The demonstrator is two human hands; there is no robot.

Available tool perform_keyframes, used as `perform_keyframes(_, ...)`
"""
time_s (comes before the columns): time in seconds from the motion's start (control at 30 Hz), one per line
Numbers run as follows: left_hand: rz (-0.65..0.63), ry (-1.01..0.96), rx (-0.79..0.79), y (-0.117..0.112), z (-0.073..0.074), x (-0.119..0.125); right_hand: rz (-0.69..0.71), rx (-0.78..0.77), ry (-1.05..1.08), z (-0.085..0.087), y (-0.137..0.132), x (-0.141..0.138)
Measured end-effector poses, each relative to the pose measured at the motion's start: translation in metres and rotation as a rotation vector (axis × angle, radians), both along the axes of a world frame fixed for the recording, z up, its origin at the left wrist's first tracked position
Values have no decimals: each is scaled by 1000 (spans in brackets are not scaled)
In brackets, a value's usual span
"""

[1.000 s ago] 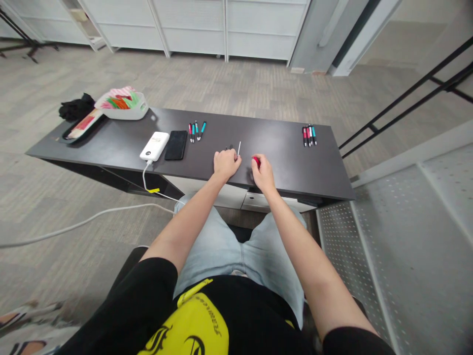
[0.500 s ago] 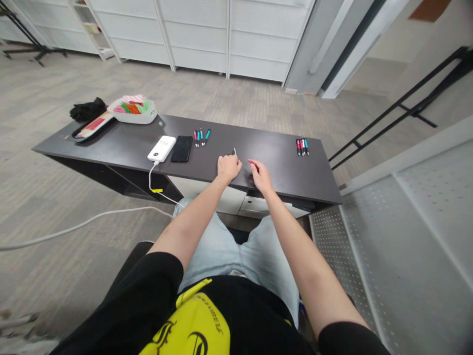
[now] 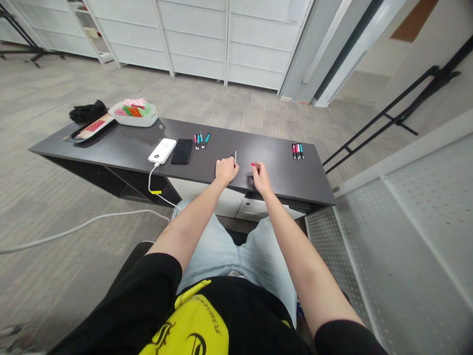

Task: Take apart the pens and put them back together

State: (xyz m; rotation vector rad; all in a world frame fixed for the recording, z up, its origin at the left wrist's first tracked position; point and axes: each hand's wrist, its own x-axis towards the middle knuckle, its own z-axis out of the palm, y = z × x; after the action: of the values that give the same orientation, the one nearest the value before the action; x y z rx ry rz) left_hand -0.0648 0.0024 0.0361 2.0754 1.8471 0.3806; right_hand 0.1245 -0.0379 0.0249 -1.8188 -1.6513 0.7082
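My view has lifted since a second ago, so the dark worktop (image 3: 273, 148) looks smaller. My left hand (image 3: 226, 170) stays curled at its front edge; I cannot tell whether it grips anything. My right hand (image 3: 260, 176), just beside it, stays pinched on the red piece (image 3: 253, 164), which shows less than before. The thin white rod (image 3: 235, 157) sits just beyond the left knuckles.
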Motion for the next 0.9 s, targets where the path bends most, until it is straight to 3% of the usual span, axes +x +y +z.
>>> perform_keyframes(0.5,32,-58,8,-3,3,-5,2,-45,-85,9,-3,1)
perform_keyframes(0.8,165,-37,-2,0,6,-73,42,-64,-102,13,-1,3)
perform_keyframes(0.9,180,-32,-18,2,3,-81,94,-100,-121,20,6,7)
